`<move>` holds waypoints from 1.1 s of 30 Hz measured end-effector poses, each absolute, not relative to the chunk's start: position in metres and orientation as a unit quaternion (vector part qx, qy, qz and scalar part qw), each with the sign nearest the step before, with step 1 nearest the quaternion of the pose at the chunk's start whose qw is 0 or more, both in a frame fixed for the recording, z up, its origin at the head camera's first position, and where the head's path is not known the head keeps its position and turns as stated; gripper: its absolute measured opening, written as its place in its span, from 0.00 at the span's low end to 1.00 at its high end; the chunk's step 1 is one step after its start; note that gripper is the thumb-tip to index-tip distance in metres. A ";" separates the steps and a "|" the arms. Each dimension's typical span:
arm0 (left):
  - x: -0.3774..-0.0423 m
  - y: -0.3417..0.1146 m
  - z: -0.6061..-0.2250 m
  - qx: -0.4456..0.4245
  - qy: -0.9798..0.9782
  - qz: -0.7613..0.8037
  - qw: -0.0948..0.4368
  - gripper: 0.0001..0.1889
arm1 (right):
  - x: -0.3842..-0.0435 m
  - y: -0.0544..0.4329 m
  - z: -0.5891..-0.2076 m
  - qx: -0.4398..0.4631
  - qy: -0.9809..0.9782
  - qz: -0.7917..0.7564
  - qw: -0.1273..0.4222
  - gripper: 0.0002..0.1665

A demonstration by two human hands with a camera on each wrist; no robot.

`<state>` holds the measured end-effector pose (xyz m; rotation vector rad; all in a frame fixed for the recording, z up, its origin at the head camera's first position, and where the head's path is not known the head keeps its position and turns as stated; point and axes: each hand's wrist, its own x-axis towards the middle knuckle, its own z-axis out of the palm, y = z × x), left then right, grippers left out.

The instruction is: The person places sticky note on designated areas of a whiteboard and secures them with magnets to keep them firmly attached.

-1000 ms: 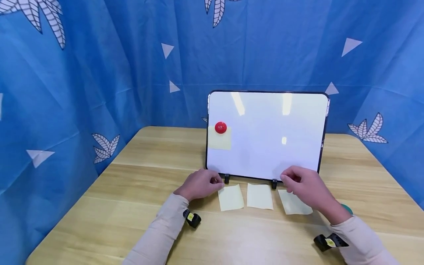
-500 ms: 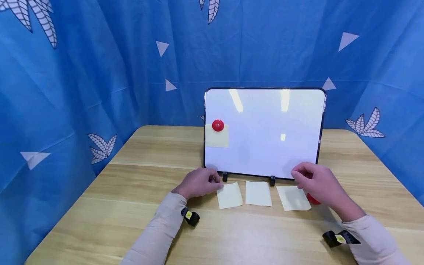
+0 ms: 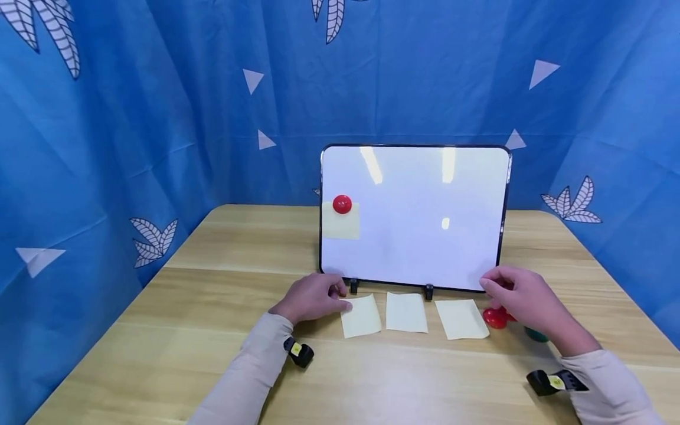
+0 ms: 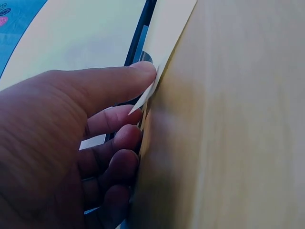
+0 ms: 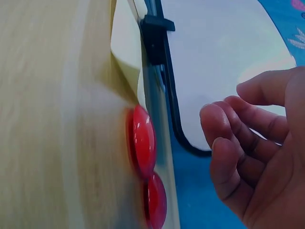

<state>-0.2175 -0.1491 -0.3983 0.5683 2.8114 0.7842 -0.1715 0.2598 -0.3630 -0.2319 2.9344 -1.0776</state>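
My left hand [image 3: 310,300] pinches the near-left corner of a pale yellow sticky note [image 3: 361,317] between thumb and index finger; the left wrist view shows that corner of the note [image 4: 164,45] lifted. To its right lie a second sticky note [image 3: 406,313] and a third sticky note [image 3: 462,320]. Loosely curled and holding nothing, my right hand [image 3: 523,298] hovers above the table at the right. Below it are a round red magnet [image 3: 495,318] and another red magnet [image 5: 157,200], partly hidden by the hand in the head view.
A whiteboard [image 3: 414,248] stands on small black feet [image 3: 428,291] behind the notes. On its left side a red magnet [image 3: 342,204] holds a sticky note [image 3: 341,227]. A green magnet [image 3: 536,335] shows under my right wrist. Blue curtain [image 3: 435,71] surrounds the wooden table.
My right hand has moved right, off the rightmost note, and red magnets now show beneath it. My left hand stays at the left note. The head view has shifted slightly.
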 end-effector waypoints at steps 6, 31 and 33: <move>-0.218 -0.147 -0.398 0.193 0.942 0.261 0.084 0.12 | -0.168 0.276 -0.361 -0.061 0.943 -0.328 0.016 0.22; -0.218 -0.146 -0.402 0.192 0.944 0.258 0.078 0.11 | -0.168 0.323 -0.363 -0.057 0.968 -0.228 0.085 0.19; -0.218 -0.147 -0.403 0.190 0.944 0.258 0.078 0.11 | -0.169 0.325 -0.362 -0.049 0.966 -0.230 0.105 0.20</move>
